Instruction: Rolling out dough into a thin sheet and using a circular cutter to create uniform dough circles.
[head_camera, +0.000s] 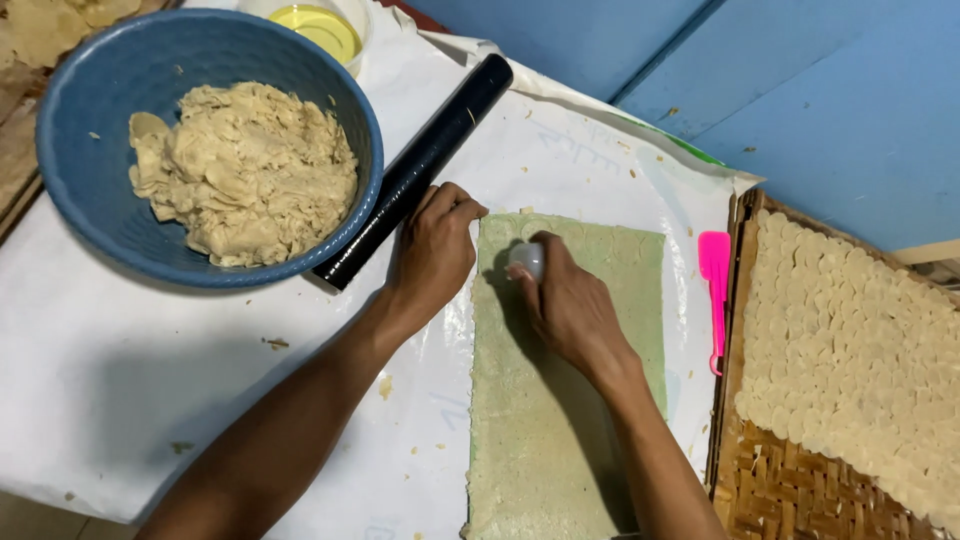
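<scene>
Far left, upper corner: blue bowl (90, 90), round, standing on a white plastic sheet (120, 380) that covers the table. Contents: a heap of beige dough (245, 170), rough and torn in texture, filling the bowl's middle and right.

Above the bowl, at the top edge: small clear container (318, 25) of yellow liquid, partly cut off by the frame.

Just right of the bowl: black rolling pin (420, 165), cylindrical and glossy, lying diagonally from lower left to upper right, its lower end touching the bowl's rim.

Centre: left hand (432, 255), palm down, fingers curled, resting on the white sheet at the upper left corner of the dough sheet and just beside the rolling pin. It clasps nothing.

Centre, lower half: flat sheet of dough (540, 440), pale greenish beige, rectangular, running from mid-frame to the bottom edge. Faint round impressions show along its top edge.

On the dough sheet's upper part: right hand (570, 305), fingers closed around a small round white cutter (527, 260), pressed down on the dough. The two hands are near each other but apart.

Right of the dough sheet: pink plastic scraper (715, 290), lying lengthwise on the white sheet beside the tray.

Far right: woven bamboo tray (790, 490), bearing many small pale dough discs (850, 350) laid in overlapping rows.

Top right: blue boards (800, 80).
</scene>
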